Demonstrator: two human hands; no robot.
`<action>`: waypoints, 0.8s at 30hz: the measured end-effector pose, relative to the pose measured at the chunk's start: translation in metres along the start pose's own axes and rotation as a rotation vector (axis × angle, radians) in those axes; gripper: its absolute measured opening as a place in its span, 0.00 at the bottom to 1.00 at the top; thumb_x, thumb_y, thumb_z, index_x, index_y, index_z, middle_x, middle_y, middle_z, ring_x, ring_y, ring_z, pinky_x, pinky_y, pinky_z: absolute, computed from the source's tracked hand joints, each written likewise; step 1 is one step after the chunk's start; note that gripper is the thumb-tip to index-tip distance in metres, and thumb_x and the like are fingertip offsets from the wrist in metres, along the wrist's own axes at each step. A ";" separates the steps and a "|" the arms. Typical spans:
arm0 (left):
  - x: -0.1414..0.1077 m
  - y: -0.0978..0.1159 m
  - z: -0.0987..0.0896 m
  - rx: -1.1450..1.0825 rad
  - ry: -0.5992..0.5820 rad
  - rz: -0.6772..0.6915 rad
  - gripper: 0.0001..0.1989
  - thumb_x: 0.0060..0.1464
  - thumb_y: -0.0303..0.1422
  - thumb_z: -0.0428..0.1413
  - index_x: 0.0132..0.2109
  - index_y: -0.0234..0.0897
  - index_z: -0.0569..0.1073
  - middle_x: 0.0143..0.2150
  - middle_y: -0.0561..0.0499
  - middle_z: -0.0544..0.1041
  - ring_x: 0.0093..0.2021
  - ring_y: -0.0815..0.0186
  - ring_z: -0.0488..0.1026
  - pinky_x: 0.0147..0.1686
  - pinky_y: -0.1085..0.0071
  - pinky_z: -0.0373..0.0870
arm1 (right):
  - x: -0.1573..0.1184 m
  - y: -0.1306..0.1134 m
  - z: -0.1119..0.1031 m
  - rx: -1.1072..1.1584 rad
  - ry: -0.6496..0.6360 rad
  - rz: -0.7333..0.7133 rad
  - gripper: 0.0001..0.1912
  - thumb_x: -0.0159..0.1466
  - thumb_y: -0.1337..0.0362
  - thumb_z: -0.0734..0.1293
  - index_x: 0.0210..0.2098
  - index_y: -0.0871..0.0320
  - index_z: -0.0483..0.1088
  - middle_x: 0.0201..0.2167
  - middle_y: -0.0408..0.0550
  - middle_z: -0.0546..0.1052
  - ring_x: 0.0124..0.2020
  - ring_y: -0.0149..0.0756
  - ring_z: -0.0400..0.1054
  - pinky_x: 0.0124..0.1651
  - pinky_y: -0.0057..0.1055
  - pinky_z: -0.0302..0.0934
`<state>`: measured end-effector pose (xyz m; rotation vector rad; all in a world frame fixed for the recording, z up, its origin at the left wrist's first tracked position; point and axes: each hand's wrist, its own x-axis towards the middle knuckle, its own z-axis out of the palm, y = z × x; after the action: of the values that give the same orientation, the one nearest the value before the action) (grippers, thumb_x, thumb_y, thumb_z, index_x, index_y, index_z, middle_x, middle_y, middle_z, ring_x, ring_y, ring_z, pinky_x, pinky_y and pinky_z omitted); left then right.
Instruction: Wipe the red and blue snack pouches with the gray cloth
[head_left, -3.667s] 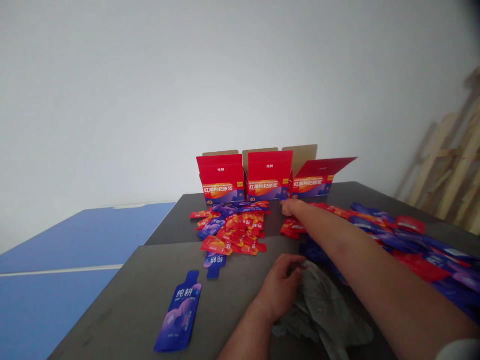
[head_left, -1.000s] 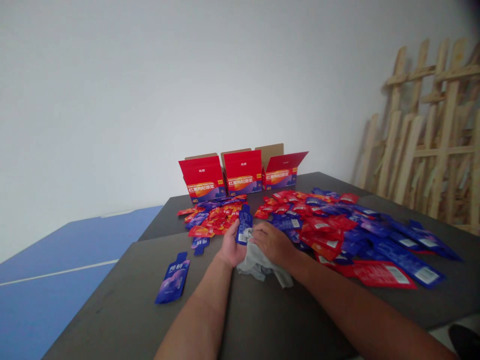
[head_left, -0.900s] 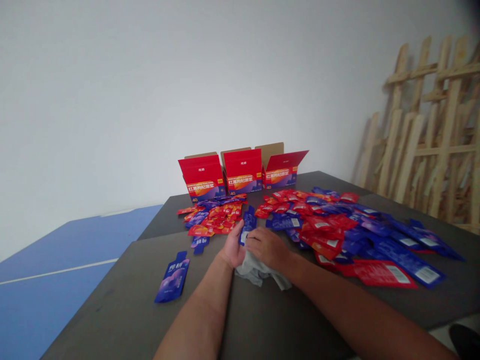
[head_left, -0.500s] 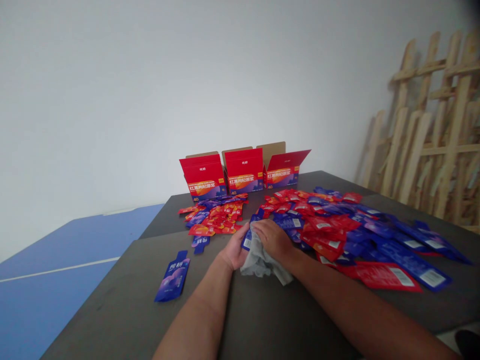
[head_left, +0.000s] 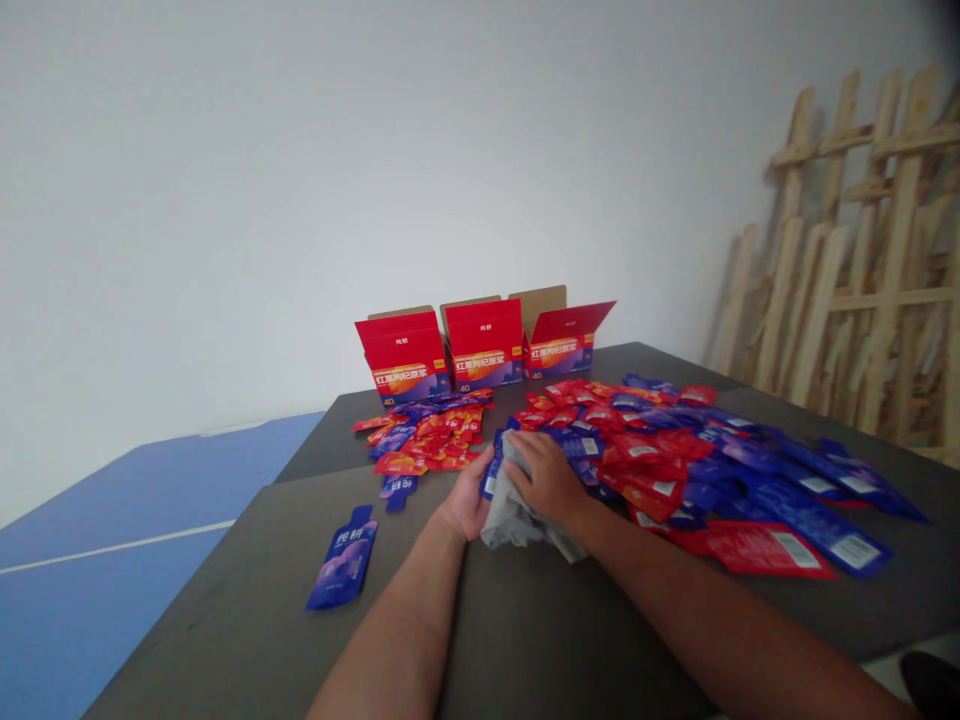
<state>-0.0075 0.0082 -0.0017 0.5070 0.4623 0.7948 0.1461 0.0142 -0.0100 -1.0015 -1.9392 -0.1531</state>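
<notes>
My left hand point(head_left: 470, 500) grips a blue pouch point(head_left: 491, 474) by its side, above the dark table. Pressed against that pouch is a crumpled grey cloth point(head_left: 511, 512), held in my right hand point(head_left: 549, 478), and it covers much of the pouch. A single blue pouch point(head_left: 343, 562) lies flat to the left of my left forearm. Beyond my left hand sits a smaller pile of red and blue pouches point(head_left: 439, 435). Beside my right hand spreads a larger heap of red and blue pouches point(head_left: 660, 455), several with white barcode labels showing.
Three red boxes with raised flaps, a left one point(head_left: 409, 365), a middle one point(head_left: 486, 345) and a right one point(head_left: 562, 345), stand at the table's far edge. A blue table point(head_left: 150, 520) adjoins on the left. Wooden frames point(head_left: 847, 270) lean against the wall at right.
My right hand and the cloth have shifted slightly up and left over the pouch, covering more of it. My left hand keeps its hold. The whole view has moved a little.
</notes>
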 end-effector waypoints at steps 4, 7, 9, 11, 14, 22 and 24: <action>0.002 0.002 -0.001 -0.029 0.006 0.045 0.22 0.56 0.44 0.52 0.47 0.30 0.74 0.39 0.43 0.79 0.43 0.55 0.76 0.48 0.61 0.66 | -0.002 -0.004 0.005 0.038 -0.072 -0.019 0.23 0.64 0.62 0.61 0.58 0.61 0.63 0.54 0.57 0.70 0.54 0.46 0.62 0.56 0.47 0.59; 0.002 0.003 0.000 -0.045 0.010 0.069 0.21 0.56 0.44 0.51 0.47 0.30 0.74 0.39 0.43 0.78 0.42 0.56 0.76 0.47 0.61 0.67 | -0.003 0.001 0.005 0.107 -0.054 -0.060 0.19 0.65 0.68 0.58 0.55 0.59 0.66 0.49 0.54 0.73 0.51 0.42 0.64 0.54 0.45 0.60; 0.001 0.005 -0.001 -0.051 0.013 0.101 0.22 0.56 0.44 0.51 0.47 0.30 0.74 0.38 0.43 0.78 0.40 0.57 0.76 0.45 0.62 0.68 | -0.004 0.001 0.003 0.138 -0.058 -0.162 0.18 0.65 0.70 0.58 0.53 0.58 0.67 0.47 0.53 0.75 0.49 0.41 0.65 0.53 0.44 0.61; 0.001 0.007 -0.003 -0.052 0.014 0.128 0.23 0.56 0.44 0.51 0.47 0.29 0.74 0.37 0.43 0.78 0.38 0.58 0.76 0.42 0.64 0.68 | -0.005 -0.002 0.001 0.156 -0.108 -0.316 0.18 0.65 0.71 0.57 0.52 0.58 0.68 0.47 0.52 0.75 0.48 0.40 0.66 0.52 0.42 0.61; 0.000 0.010 -0.006 -0.062 0.007 0.109 0.24 0.56 0.45 0.50 0.45 0.27 0.74 0.33 0.44 0.77 0.31 0.63 0.74 0.36 0.69 0.69 | -0.006 -0.011 0.002 0.151 -0.186 -0.478 0.16 0.66 0.70 0.58 0.51 0.57 0.69 0.47 0.50 0.75 0.47 0.39 0.65 0.53 0.41 0.61; 0.000 -0.001 0.000 -0.006 -0.004 0.038 0.24 0.53 0.52 0.51 0.38 0.33 0.75 0.29 0.45 0.76 0.31 0.61 0.74 0.35 0.67 0.69 | -0.004 -0.003 0.008 0.102 -0.081 -0.269 0.16 0.65 0.69 0.59 0.51 0.57 0.70 0.46 0.53 0.73 0.46 0.41 0.64 0.49 0.40 0.64; 0.000 -0.004 0.002 0.006 -0.007 0.018 0.24 0.54 0.51 0.51 0.41 0.33 0.75 0.32 0.44 0.77 0.35 0.59 0.75 0.38 0.66 0.69 | -0.002 0.005 0.007 0.081 -0.025 -0.183 0.17 0.65 0.70 0.59 0.51 0.56 0.70 0.45 0.54 0.73 0.46 0.42 0.64 0.49 0.41 0.64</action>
<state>-0.0041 0.0054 -0.0030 0.5200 0.4545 0.8091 0.1450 0.0198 -0.0169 -0.7760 -2.0425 -0.1653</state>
